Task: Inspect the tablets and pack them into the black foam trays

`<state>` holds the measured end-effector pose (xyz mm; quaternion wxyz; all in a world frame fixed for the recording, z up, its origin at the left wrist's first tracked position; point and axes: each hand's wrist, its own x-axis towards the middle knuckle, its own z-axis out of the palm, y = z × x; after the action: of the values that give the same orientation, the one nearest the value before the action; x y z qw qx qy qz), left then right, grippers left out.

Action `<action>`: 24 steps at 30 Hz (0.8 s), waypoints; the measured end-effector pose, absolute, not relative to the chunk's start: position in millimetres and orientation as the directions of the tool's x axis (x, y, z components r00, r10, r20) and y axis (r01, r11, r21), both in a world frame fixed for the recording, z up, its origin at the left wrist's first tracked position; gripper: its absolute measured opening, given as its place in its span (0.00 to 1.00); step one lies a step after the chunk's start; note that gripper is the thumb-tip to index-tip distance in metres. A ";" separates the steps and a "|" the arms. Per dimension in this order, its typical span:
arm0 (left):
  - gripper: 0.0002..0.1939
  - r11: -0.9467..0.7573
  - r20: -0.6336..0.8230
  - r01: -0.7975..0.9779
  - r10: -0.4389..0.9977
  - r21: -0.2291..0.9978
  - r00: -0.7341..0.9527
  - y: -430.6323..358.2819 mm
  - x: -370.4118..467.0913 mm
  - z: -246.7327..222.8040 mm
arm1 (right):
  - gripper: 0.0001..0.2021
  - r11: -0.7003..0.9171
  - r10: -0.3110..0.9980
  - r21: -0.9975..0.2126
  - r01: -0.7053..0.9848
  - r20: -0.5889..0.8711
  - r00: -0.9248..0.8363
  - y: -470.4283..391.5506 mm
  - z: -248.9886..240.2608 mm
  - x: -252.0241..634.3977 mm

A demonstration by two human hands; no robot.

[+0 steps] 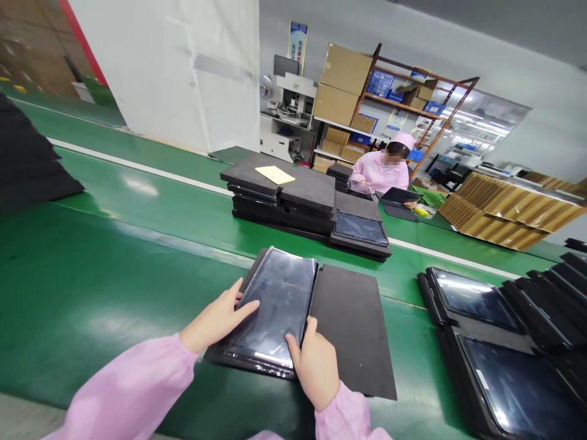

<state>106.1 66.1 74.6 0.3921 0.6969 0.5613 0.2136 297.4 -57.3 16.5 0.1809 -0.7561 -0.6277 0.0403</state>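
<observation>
Sleeves: pink cuffs cover both forearms at the bottom edge, closest to the camera.
Right hand [316,363]: lies palm down at the near right corner of the glossy screen panel [277,302]; the thumb reaches up onto the panel's right edge, the other fingers curl loosely together over the corner.
Left hand [215,321]: rests on the panel's left side; the fingers [245,307] are stretched out, close together and flat on the film, the thumb lifted toward the far left edge.
Grip: neither hand closes around the panel; both press or steady it from above.
Screen panel: sits in a black tray [257,360] on the green table [92,287], between the two hands, its long side running away from the camera.
Black foam sheet [353,327]: lies flat just beside the panel on its right, touching the tray's edge.
Right side: more screens in trays [477,299] are lined up, well apart from the hands.
Beyond: a stack of black trays [284,201] with a yellow paper [274,175] on top.
Background: a co-worker in pink [383,171] sits at the far table, near shelves with cardboard boxes [343,85].
</observation>
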 end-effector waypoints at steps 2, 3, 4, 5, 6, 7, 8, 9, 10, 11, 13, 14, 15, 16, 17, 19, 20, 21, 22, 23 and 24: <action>0.31 0.125 -0.286 0.462 0.911 0.878 0.296 75.9 108.6 84.8 | 0.14 -0.142 0.962 -0.357 0.923 0.168 0.213 -58.0 15.6 298.5; 0.29 0.230 -0.359 0.375 0.876 0.898 0.323 79.4 111.4 90.5 | 0.14 -0.144 0.961 -0.395 0.907 0.161 0.223 -58.4 15.8 299.7; 0.28 0.326 -0.422 0.298 0.831 0.897 0.362 81.7 115.1 96.2 | 0.13 -0.150 0.960 -0.451 0.880 0.145 0.238 -58.8 16.6 301.6; 0.26 0.401 -0.467 0.240 0.786 0.884 0.405 82.8 119.4 101.5 | 0.13 -0.157 0.959 -0.516 0.842 0.125 0.255 -58.8 18.0 304.2; 0.26 0.452 -0.492 0.200 0.752 0.870 0.439 83.0 123.8 106.2 | 0.12 -0.165 0.957 -0.575 0.801 0.105 0.272 -58.2 20.2 307.9; 0.25 0.475 -0.497 0.171 0.739 0.863 0.455 82.3 128.1 110.0 | 0.13 -0.173 0.953 -0.617 0.768 0.092 0.289 -56.9 23.1 312.6; 0.24 0.477 -0.488 0.149 0.743 0.866 0.457 80.9 131.7 112.8 | 0.14 -0.184 0.945 -0.648 0.739 0.092 0.315 -54.7 26.8 318.2; 0.23 0.466 -0.470 0.128 0.759 0.876 0.451 78.9 134.7 114.5 | 0.18 -0.195 0.928 -0.681 0.706 0.105 0.358 -51.6 31.3 324.4; 0.22 0.448 -0.444 0.104 0.777 0.888 0.446 76.5 136.8 115.2 | 0.23 -0.196 0.903 -0.733 0.651 0.124 0.411 -47.8 36.3 331.0; 0.21 0.425 -0.412 0.075 0.796 0.902 0.444 74.0 138.1 115.0 | 0.28 -0.175 0.876 -0.799 0.575 0.139 0.461 -43.5 42.0 337.3; 0.19 0.358 -0.326 0.018 0.829 0.934 0.455 69.8 139.7 112.8 | 0.33 -0.078 0.843 -0.921 0.383 0.144 0.518 -34.7 54.7 347.4; 0.18 0.301 -0.262 -0.013 0.849 0.954 0.459 68.6 140.5 111.4 | 0.33 -0.018 0.845 -0.952 0.305 0.149 0.514 -30.9 61.4 350.6; 0.17 0.227 -0.184 -0.039 0.868 0.973 0.462 68.4 141.6 110.0 | 0.31 0.032 0.854 -0.964 0.264 0.163 0.494 -27.9 68.1 352.4; 0.16 0.137 -0.095 -0.057 0.880 0.989 0.465 69.3 143.2 108.7 | 0.29 0.068 0.860 -0.966 0.250 0.183 0.475 -25.6 74.6 352.9; 0.16 0.034 0.001 -0.069 0.886 0.997 0.464 71.5 145.3 107.5 | 0.26 0.093 0.858 -0.964 0.250 0.205 0.470 -24.2 80.7 352.5; 0.15 -0.179 0.194 -0.077 0.867 0.981 0.458 79.5 150.6 104.6 | 0.20 0.137 0.839 -0.958 0.254 0.248 0.485 -23.1 90.9 349.7; 0.15 -0.269 0.274 -0.077 0.850 0.960 0.451 84.8 153.2 102.7 | 0.17 0.155 0.826 -0.953 0.261 0.270 0.495 -23.0 94.6 347.8; 0.15 -0.336 0.333 -0.075 0.834 0.939 0.441 90.4 155.6 100.1 | 0.15 0.174 0.814 -0.947 0.271 0.293 0.502 -23.1 97.4 346.0; 0.15 -0.379 0.372 -0.072 0.825 0.922 0.425 95.6 157.5 96.9 | 0.14 0.191 0.804 -0.940 0.282 0.315 0.504 -23.1 99.2 344.4; 0.15 -0.400 0.391 -0.068 0.824 0.914 0.410 99.8 158.9 93.2 | 0.12 0.208 0.797 -0.933 0.295 0.336 0.501 -23.0 100.1 343.0; 0.15 -0.405 0.396 -0.065 0.828 0.912 0.396 102.1 159.9 89.1 | 0.11 0.223 0.792 -0.925 0.308 0.356 0.496 -22.7 100.4 342.2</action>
<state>159.9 102.1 89.1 0.4703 0.6907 0.2763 0.4748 342.2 -22.7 100.4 0.6298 -0.5928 -0.4637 0.1920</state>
